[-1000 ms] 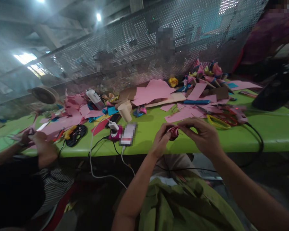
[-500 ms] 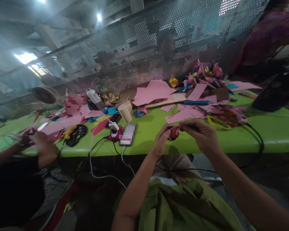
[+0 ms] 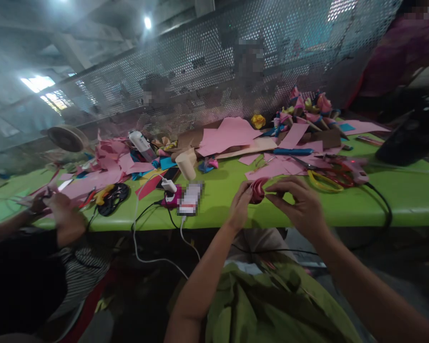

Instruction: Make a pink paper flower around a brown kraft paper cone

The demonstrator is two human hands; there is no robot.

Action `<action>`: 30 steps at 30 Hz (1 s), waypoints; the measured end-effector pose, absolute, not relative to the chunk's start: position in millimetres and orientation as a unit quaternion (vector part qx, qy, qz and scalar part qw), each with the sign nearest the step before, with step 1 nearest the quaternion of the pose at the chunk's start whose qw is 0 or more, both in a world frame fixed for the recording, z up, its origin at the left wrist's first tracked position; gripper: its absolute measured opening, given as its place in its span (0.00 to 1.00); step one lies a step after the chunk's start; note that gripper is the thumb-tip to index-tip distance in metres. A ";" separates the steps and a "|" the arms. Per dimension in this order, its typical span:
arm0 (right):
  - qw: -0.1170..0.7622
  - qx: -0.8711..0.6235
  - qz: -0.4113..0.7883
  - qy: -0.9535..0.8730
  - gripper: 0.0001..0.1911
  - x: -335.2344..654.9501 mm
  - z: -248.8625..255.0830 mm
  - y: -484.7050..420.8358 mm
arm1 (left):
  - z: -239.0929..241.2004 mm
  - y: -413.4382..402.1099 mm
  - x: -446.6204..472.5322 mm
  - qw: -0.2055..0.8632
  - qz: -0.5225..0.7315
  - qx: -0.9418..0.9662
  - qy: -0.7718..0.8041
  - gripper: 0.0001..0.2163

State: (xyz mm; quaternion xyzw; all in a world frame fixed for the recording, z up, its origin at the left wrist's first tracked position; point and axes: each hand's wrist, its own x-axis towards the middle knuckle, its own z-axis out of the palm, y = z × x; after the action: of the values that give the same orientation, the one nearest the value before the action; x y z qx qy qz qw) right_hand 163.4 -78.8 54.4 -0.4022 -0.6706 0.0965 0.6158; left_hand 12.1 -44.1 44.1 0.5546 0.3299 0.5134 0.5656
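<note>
A small rolled pink paper flower (image 3: 257, 189) sits between my two hands, just above the near edge of the green table (image 3: 221, 200). My left hand (image 3: 240, 206) pinches its left side with closed fingers. My right hand (image 3: 300, 202) curls round its right side, fingertips pressed on the paper. Both forearms reach up from my lap, where green cloth (image 3: 271, 305) lies.
Pink paper sheets (image 3: 229, 134), scissors with yellow and red handles (image 3: 325, 180), a glue gun (image 3: 355, 171) with black cable, finished paper flowers (image 3: 307, 112) and a charger plug (image 3: 169, 188) lie on the table. Another person's hands (image 3: 53, 207) work at the left. A perforated metal screen (image 3: 236, 66) stands behind.
Both hands have lifted the pink flower slightly and turned it; my right-hand fingers have shifted round it. The person at the left barely moved.
</note>
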 end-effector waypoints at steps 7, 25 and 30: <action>0.584 -0.415 0.073 -0.694 0.04 156.4 48.3 -78.4 | 52.1 -48.3 12.7 0.562 0.506 0.571 0.319 0.20; 0.561 -0.370 0.083 -0.736 0.06 171.9 47.4 -66.4 | 48.8 -41.1 5.2 0.605 0.437 0.573 0.338 0.25; 0.538 -0.371 0.045 -0.755 0.08 174.9 44.0 -69.7 | 48.8 -40.4 5.8 0.597 0.440 0.574 0.348 0.24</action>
State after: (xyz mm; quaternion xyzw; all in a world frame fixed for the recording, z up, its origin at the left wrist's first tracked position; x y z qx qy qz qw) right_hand 174.9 -69.7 44.0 -0.3714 -0.7552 0.0446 0.5382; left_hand 5.8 -40.4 48.8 0.5736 0.3477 0.4401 0.5970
